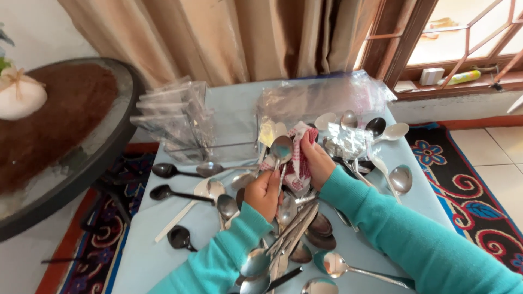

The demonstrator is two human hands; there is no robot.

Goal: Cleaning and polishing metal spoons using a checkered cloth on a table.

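Left hand (264, 191) clamped on metal spoon (281, 149) handle; right hand (315, 162) pinches checked cloth (298, 158) against bowl. Judgement: grip low, wipe bowl both faces, above spoon pile (297, 234)

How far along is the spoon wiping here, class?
Done: cannot tell; no wiped pile stands apart. In hand: the left hand holds a metal spoon upright while the right hand presses a checked cloth against it. Left: many spoons scattered on the table.
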